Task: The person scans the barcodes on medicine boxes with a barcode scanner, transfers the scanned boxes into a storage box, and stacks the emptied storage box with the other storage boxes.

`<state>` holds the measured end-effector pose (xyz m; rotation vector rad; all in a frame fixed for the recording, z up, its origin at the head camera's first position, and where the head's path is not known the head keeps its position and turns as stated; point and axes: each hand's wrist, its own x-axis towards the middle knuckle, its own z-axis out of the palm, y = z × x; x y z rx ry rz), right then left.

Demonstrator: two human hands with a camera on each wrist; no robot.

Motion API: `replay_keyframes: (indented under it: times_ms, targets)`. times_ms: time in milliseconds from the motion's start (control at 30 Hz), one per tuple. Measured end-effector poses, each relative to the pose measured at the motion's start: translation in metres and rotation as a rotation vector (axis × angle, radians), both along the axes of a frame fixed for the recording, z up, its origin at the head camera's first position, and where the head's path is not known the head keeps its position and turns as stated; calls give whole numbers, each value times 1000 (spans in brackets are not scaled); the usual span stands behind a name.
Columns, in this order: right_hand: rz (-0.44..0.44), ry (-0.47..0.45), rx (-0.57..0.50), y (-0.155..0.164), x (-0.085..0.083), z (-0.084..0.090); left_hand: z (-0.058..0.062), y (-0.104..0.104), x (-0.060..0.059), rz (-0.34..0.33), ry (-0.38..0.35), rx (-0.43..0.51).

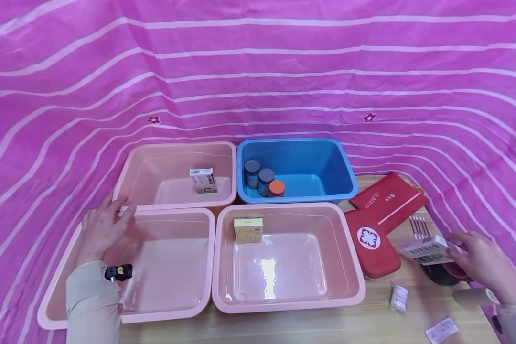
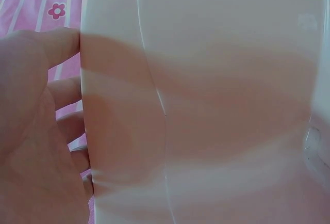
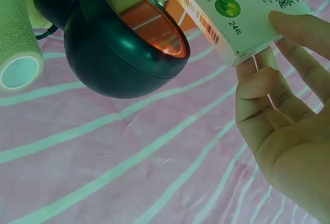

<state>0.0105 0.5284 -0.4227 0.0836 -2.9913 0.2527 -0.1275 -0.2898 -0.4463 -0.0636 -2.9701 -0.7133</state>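
Observation:
My left hand [image 1: 112, 215] lies with straight, spread fingers on the back left corner of the front left pink bin [image 1: 163, 308]. In the left wrist view the fingers [image 2: 64, 46] press flat against the outside of that bin's translucent wall [image 2: 216, 105]. My right hand [image 1: 456, 246] pinches a white medicine box [image 1: 427, 249] by one end, over a dark bowl [image 1: 443, 276]. The right wrist view shows the box [image 3: 237, 12] with a barcode and green print, pinched by my right hand [image 3: 260, 53], beside the bowl [image 3: 118, 53].
The back left pink bin [image 1: 131, 167] holds a white box [image 1: 204, 180]. The blue bin [image 1: 327, 157] holds three jars [image 1: 264, 181]. The middle pink bin [image 1: 348, 267] holds a yellow box [image 1: 248, 229]. A red pouch [image 1: 380, 220], swabs [image 1: 418, 225], a bandage roll [image 1: 473, 296] and a sachet [image 1: 441, 329] lie on the right.

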Motion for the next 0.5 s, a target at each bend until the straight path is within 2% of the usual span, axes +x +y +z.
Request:
replay_keyframes:
  times_ms: [200, 500]
  targets:
    - [23, 56, 5, -8, -4, 9, 0, 0, 1, -1, -5, 2]
    - [166, 228, 18, -36, -26, 44, 0, 0, 0, 4, -9, 10]
